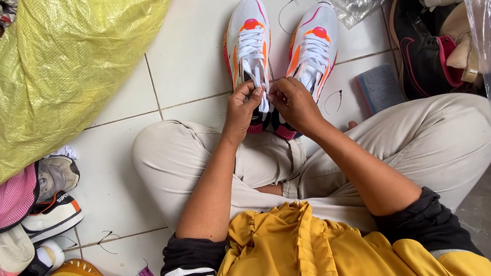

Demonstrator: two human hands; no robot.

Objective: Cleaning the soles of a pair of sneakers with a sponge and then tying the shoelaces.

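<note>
Laces of the left white sneaker are pinched between the left hand and the right hand, both closed on them just above the person's crossed legs. They look thin, soft and limp, best gripped near the ends; the shoe itself seems light with a springy sole. Its twin sneaker lies just beside it on the tiled floor, with a yellow sack to one side and dark shoes to the other.
</note>
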